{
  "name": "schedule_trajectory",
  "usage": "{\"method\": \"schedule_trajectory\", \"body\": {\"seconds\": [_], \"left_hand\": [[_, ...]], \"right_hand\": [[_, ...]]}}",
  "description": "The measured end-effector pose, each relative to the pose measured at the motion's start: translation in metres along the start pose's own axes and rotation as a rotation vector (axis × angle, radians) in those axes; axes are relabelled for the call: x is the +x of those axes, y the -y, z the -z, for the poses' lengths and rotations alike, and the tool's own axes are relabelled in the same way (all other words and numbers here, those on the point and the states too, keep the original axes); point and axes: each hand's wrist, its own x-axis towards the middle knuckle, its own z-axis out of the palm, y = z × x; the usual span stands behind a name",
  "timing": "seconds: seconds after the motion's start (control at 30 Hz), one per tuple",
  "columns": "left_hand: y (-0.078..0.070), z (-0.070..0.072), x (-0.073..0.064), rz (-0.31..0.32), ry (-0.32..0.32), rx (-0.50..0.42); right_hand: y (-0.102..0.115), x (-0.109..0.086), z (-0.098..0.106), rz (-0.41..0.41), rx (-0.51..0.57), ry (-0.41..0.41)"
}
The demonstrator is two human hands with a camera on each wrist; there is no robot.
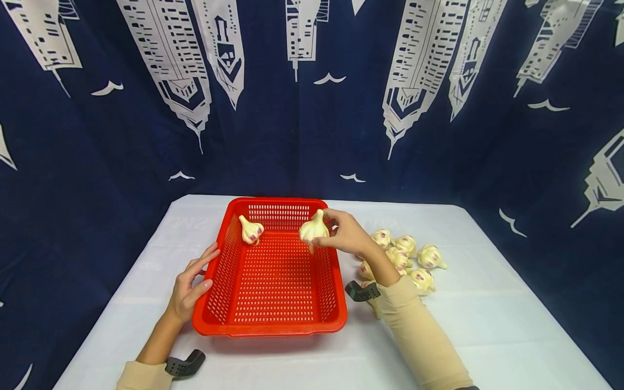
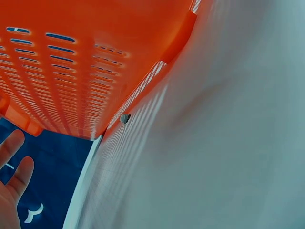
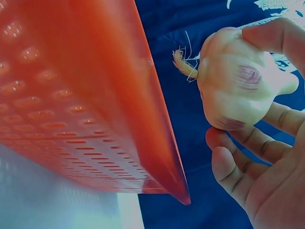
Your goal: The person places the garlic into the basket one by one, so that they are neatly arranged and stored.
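Note:
My right hand [image 1: 350, 233] holds a garlic bulb [image 1: 313, 230] over the right side of a red plastic basket [image 1: 270, 329]. In the right wrist view, thumb and fingers pinch the same bulb [image 3: 238, 81], which has purple patches and a tuft of dry roots, beside the basket's rim [image 3: 147, 95]. At the basket's left rim, my left hand [image 1: 187, 290] touches the edge with loosely extended fingers; only part of it [image 2: 14, 176] shows in the left wrist view. Another garlic bulb [image 1: 251, 231] lies inside the basket, near the back left corner.
Several garlic bulbs [image 1: 423, 280] lie in a loose pile right of the basket, partly hidden behind the right forearm. Everything stands on a white-covered table [image 1: 487, 325]. A dark blue curtain [image 1: 292, 141] with white building prints hangs behind and at both sides.

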Motion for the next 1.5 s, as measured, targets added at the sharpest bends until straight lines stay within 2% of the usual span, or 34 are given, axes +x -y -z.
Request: {"method": "schedule_trajectory", "body": {"seconds": [0.23, 0.6, 0.83, 1.3, 1.5], "left_hand": [[-0.002, 0.0, 0.0, -0.006, -0.005, -0.004], [0.002, 0.001, -0.001, 0.024, 0.004, -0.006], [0.002, 0.001, 0.0, 0.021, 0.004, -0.012], [-0.001, 0.001, 0.001, -0.012, 0.001, -0.001], [0.0, 0.001, 0.0, 0.001, 0.007, -0.001]], "right_hand": [[0.001, 0.008, 0.001, 0.019, -0.094, -0.028], [0.005, 0.018, 0.002, -0.004, -0.111, -0.022], [0.014, 0.027, 0.0, -0.025, -0.116, -0.005], [0.028, 0.049, -0.01, 0.032, -0.154, 0.007], [0.033, 0.06, -0.018, 0.033, -0.169, 0.013]]}}
